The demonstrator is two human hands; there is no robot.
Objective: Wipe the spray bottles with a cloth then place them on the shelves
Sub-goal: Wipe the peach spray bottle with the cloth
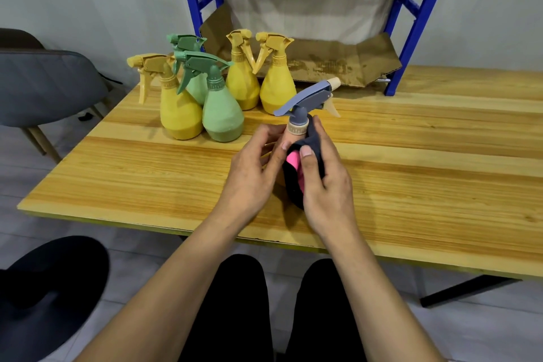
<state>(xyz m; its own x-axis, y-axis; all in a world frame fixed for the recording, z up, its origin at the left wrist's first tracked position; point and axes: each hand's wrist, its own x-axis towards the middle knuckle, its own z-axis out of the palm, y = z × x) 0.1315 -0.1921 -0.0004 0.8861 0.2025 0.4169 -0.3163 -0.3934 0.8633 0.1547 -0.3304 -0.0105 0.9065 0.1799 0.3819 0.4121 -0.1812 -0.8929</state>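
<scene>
Gripping from both sides, the two hands hold a grey-headed spray bottle (307, 101) upright between them, just above the wooden table (426, 173). Its trigger head and beige collar stick out above the fingers; its body is hidden inside the grip, wrapped in a dark cloth (314, 138) with a pink patch showing between the thumbs. The left hand (252, 176) curls round the bottle's left side, thumb tip pressed just below the collar. The right hand (329, 188) curls round the cloth, thumb pressing it against the bottle's front, fingers behind. Both forearms reach forward from the lap and converge at the bottle.

Beyond the grip and to its left stand yellow spray bottles (179, 117) and green spray bottles (221, 117), clustered upright on the table. Farther behind rises a blue shelf rack (411, 23) lined with cardboard (338, 62).
</scene>
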